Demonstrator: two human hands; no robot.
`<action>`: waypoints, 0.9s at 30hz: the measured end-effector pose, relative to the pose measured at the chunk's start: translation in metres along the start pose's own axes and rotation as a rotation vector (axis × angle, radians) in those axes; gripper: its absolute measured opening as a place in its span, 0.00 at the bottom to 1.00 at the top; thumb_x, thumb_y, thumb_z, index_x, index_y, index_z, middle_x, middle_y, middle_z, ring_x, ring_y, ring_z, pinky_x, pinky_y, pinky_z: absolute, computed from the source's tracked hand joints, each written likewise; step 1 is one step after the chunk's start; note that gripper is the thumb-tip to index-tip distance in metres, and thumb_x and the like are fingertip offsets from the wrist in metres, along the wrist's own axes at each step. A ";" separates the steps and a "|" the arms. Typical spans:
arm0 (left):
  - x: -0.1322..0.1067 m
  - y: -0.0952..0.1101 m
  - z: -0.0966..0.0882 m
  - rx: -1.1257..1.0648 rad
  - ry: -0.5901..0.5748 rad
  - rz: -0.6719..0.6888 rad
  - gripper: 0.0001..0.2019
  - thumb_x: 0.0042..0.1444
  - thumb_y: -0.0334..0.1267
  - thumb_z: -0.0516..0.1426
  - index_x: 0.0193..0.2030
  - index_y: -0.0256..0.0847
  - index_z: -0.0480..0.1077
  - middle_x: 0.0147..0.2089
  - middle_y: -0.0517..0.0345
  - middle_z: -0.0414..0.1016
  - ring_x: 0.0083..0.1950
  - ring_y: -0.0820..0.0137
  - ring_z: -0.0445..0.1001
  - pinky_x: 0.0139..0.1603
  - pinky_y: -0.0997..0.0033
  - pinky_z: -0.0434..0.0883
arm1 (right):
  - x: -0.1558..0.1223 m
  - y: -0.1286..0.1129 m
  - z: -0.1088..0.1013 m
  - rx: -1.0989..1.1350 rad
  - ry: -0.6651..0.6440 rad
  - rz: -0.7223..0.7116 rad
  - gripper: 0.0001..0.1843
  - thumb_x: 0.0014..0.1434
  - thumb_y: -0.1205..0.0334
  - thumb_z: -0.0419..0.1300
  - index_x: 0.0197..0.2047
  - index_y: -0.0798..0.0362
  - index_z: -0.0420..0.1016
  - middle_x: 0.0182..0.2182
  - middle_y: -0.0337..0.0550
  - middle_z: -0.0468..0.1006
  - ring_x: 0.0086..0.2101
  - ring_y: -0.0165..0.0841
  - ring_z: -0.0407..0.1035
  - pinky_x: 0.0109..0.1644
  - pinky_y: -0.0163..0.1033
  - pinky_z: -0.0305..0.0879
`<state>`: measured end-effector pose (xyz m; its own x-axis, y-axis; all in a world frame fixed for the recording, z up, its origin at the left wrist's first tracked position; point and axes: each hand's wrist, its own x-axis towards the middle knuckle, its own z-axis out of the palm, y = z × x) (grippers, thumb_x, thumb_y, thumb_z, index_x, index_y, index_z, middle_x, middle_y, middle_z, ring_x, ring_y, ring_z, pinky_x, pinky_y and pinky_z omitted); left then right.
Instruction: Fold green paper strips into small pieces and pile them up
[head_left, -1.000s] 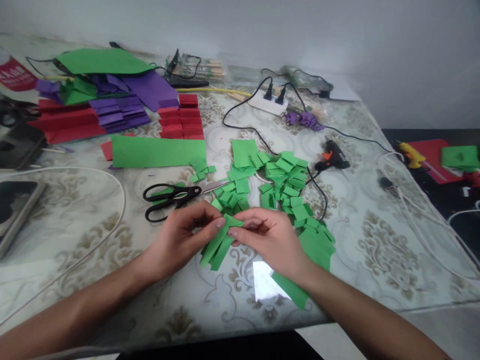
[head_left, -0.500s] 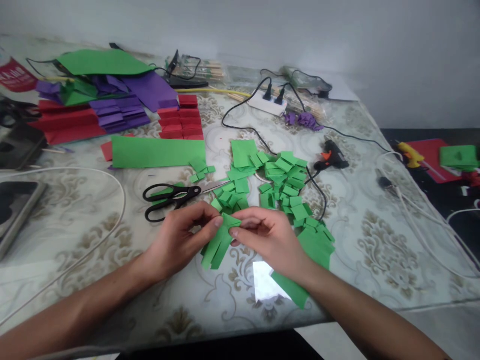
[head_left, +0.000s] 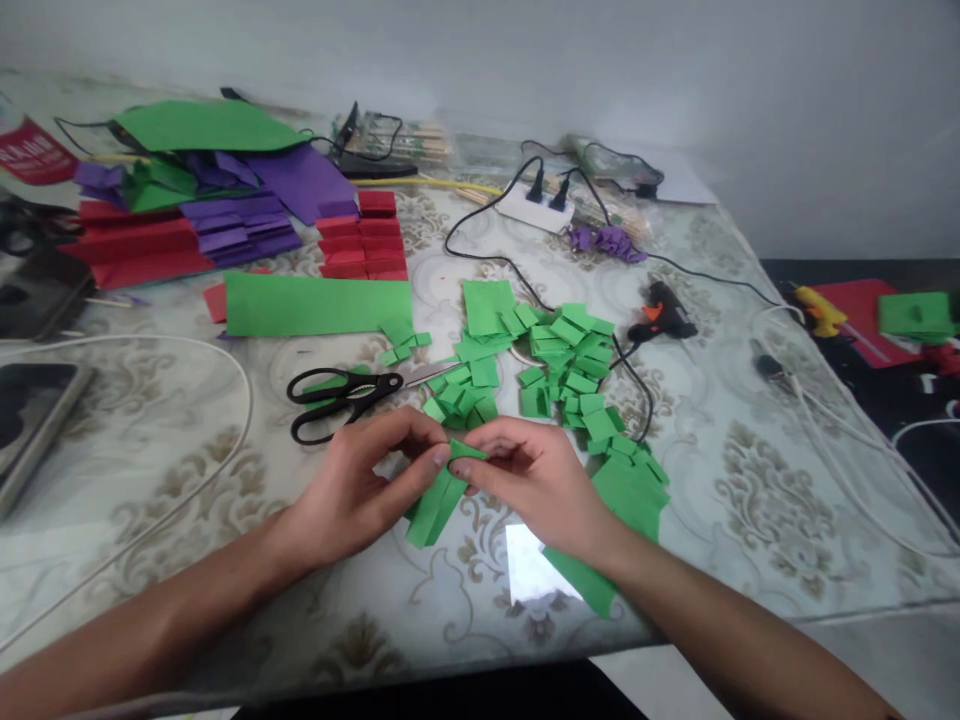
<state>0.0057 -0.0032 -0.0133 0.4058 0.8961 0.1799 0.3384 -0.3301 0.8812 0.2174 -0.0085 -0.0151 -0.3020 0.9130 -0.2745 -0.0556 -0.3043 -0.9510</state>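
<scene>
A creased green paper strip point(head_left: 433, 508) hangs between my hands over the near part of the table. My left hand point(head_left: 375, 470) pinches its upper left edge between thumb and fingers. On the other side my right hand point(head_left: 529, 475) grips the top corner, thumb in front; its other fingers are partly hidden. Just beyond lie several small folded green paper pieces point(head_left: 574, 350), heaped on the cloth. Black-handled scissors point(head_left: 345, 392) rest left of the heap, blades pointing right. A larger green paper sheet point(head_left: 626, 495) lies partly under my right wrist.
A black glue gun point(head_left: 664, 315) stands right of the heap, its cord curling nearby. Behind are a white power strip point(head_left: 536, 205) and purple paper flowers point(head_left: 615, 242). Red folded paper point(head_left: 364, 240) and a long green strip point(head_left: 319, 305) lie left. A phone point(head_left: 34, 420) is at the left edge.
The paper strip's top has been folded or turned down a little between my fingertips, and its lower end has shifted slightly. Both hands stay in nearly the same place.
</scene>
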 end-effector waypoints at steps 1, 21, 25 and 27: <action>0.000 0.001 0.000 -0.012 0.001 0.000 0.07 0.70 0.36 0.58 0.41 0.39 0.76 0.34 0.59 0.79 0.33 0.71 0.76 0.34 0.74 0.73 | 0.000 0.000 0.000 -0.018 0.003 -0.003 0.13 0.53 0.55 0.77 0.38 0.51 0.83 0.28 0.37 0.83 0.28 0.30 0.77 0.32 0.35 0.71; 0.002 0.005 0.001 -0.043 -0.014 -0.080 0.12 0.73 0.38 0.53 0.39 0.40 0.74 0.30 0.62 0.73 0.31 0.72 0.70 0.32 0.74 0.68 | 0.002 -0.002 0.001 0.012 -0.016 0.075 0.16 0.49 0.55 0.80 0.35 0.52 0.82 0.27 0.36 0.82 0.27 0.30 0.75 0.33 0.36 0.71; 0.002 0.003 0.001 -0.032 -0.036 -0.064 0.11 0.73 0.37 0.53 0.40 0.40 0.73 0.30 0.63 0.71 0.31 0.73 0.69 0.32 0.74 0.68 | 0.001 -0.002 0.000 0.003 -0.008 0.078 0.16 0.48 0.56 0.80 0.35 0.52 0.82 0.28 0.36 0.82 0.27 0.29 0.75 0.33 0.35 0.70; 0.001 0.001 0.001 -0.023 -0.048 -0.043 0.10 0.74 0.36 0.53 0.41 0.40 0.73 0.32 0.62 0.72 0.32 0.72 0.70 0.34 0.74 0.69 | 0.001 -0.002 -0.001 -0.010 -0.006 0.066 0.16 0.50 0.55 0.80 0.36 0.52 0.82 0.27 0.36 0.81 0.27 0.30 0.75 0.33 0.36 0.71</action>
<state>0.0075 -0.0032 -0.0124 0.4314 0.8940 0.1209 0.3375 -0.2842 0.8974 0.2178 -0.0064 -0.0132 -0.3105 0.8893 -0.3357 -0.0262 -0.3611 -0.9322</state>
